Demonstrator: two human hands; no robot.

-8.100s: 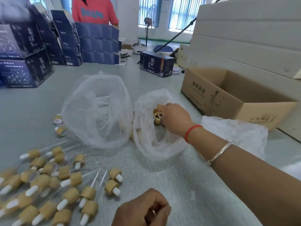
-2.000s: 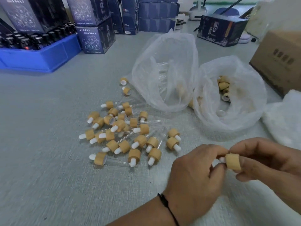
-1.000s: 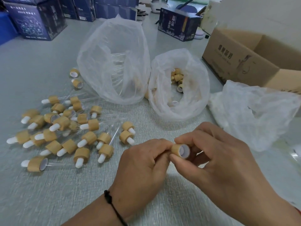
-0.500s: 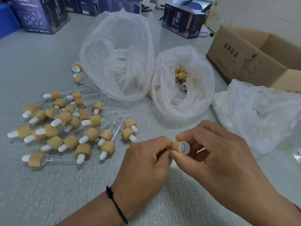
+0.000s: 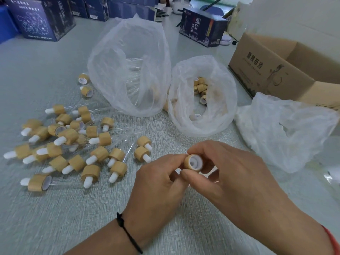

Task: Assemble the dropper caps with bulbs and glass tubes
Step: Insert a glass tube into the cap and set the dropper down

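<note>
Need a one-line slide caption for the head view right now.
Both hands pinch one bamboo cap beside finished droppers.

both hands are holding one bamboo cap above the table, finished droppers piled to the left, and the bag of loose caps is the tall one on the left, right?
Not quite. In the head view the loose caps lie in the lower bag on the right; the tall bag on the left holds glass tubes. The rest stands: left hand and right hand hold one cap, finished droppers piled left.
</note>
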